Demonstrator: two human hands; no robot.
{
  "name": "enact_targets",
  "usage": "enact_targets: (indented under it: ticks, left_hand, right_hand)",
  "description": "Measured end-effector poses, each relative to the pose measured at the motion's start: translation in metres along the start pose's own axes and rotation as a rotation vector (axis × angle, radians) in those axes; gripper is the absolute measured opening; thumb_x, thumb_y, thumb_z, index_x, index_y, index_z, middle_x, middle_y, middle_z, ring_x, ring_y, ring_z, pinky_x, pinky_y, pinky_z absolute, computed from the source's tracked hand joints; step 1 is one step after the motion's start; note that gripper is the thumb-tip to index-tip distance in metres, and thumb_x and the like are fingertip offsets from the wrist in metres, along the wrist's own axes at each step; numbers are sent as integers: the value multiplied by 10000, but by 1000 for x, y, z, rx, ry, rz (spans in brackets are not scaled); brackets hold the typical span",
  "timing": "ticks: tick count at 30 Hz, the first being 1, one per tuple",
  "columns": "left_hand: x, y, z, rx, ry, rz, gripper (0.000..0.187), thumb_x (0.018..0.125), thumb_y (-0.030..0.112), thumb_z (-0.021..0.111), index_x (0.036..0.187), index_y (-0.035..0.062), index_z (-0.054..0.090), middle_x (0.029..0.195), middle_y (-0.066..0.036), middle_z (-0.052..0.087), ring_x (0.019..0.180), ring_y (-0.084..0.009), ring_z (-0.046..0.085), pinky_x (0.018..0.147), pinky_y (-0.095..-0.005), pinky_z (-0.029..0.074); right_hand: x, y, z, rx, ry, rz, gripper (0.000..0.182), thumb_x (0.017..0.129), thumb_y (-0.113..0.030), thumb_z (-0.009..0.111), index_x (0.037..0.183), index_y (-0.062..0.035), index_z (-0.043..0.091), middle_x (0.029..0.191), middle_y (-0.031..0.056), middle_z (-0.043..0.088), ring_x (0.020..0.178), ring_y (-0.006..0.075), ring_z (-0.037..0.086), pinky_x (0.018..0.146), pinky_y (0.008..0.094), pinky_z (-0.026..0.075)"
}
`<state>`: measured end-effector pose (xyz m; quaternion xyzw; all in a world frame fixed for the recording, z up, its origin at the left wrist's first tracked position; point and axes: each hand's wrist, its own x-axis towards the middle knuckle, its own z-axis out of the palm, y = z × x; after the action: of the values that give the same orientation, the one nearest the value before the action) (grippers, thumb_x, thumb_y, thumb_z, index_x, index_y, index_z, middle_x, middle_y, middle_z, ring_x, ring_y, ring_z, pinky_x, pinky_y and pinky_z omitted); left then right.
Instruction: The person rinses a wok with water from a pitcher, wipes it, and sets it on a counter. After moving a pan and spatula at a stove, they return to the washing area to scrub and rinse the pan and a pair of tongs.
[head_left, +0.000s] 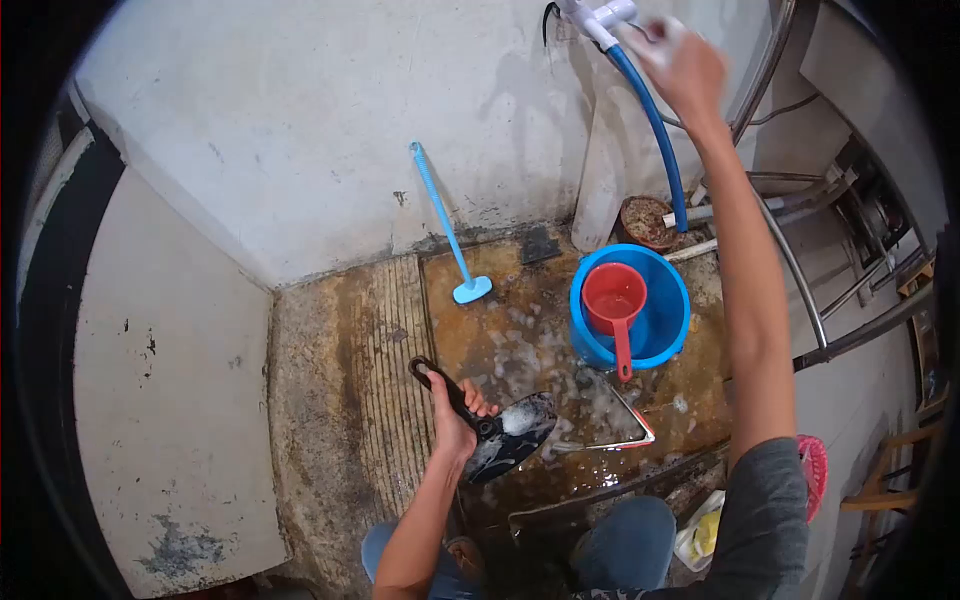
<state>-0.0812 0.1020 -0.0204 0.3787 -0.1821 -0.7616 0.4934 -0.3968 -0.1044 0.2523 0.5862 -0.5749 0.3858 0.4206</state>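
My left hand (pixel 455 428) is closed around the handle of a small black frying pan (pixel 515 440), held tilted low over the wet floor. White suds cling to the pan. Up by the wall, my right hand (pixel 688 78) is beside a white plastic pipe fitting (pixel 612 14). Motion smears its fingers, and something whitish shows at their tips; I cannot make out whether it is foam or an object. From the fitting a blue hose (pixel 655 125) hangs down behind a blue bucket (pixel 676 318). A red dipper (pixel 614 292) rests in the bucket, its handle over the rim.
A light-blue long-handled brush (pixel 471 290) leans against the wall. A white-and-red triangular piece (pixel 640 432) lies in suds on the floor. Metal tubes (pixel 790 270) stand at right, near a pink basket (pixel 814 475). A brown pot (pixel 648 222) sits by the wall.
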Motion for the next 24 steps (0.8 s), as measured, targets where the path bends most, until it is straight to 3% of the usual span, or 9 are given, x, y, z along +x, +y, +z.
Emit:
enact_targets:
  ticks: [2,5,11,14,17,18,21,24]
  left_hand:
    - [0,-4,1,4,-20,-15,668,727,772,335,572,122,332,514,24,302,484,-123,371,639,-341,423]
    - [-3,-4,2,4,7,-49,671,728,774,324,564,124,330,513,24,304,487,-123,365,639,-338,415]
    - [-9,1,-8,-36,-24,-30,673,727,776,321,549,127,313,511,25,303,478,-123,346,642,-326,411]
    - [-16,5,-5,42,-10,0,669,731,772,324,550,128,307,510,24,304,475,-121,341,645,-325,414]
    - [-18,4,-3,60,-15,10,660,735,767,327,554,132,302,513,21,305,477,-119,341,650,-326,417]
    - [-16,3,-3,68,-19,14,659,735,767,329,556,133,303,514,21,304,478,-119,341,651,-326,418]
    - [-18,0,-6,23,-68,30,626,786,713,322,575,123,316,524,21,308,505,-120,358,655,-316,418]
    - [-21,-1,-2,-6,-67,23,632,774,717,346,573,119,324,524,15,321,502,-129,381,669,-331,429]
  right_hand:
    - [36,-20,36,-19,-57,115,343,674,-376,649,779,-49,654,821,196,627,793,327,602,798,418,431]
    - [65,-32,54,90,-42,9,315,670,-380,631,704,-67,655,749,205,616,765,342,593,782,458,407]
    - [67,-20,62,44,-31,66,286,680,-378,625,694,-95,661,727,174,625,760,337,596,820,512,358]
    - [70,-11,63,38,45,115,267,689,-370,629,701,-106,663,746,159,632,768,331,596,835,489,358]
    - [75,-11,63,64,-77,203,247,697,-361,632,725,-118,662,768,151,636,785,322,597,817,479,373]
    - [73,-8,70,-42,10,167,275,688,-388,644,750,-120,662,791,152,638,798,317,600,779,473,395]
    - [75,-3,62,83,-78,262,322,674,-429,656,759,-118,660,804,155,639,805,323,600,769,471,405]
    - [72,6,62,92,-8,336,419,632,-511,678,769,-116,663,803,142,645,805,318,606,772,449,413]
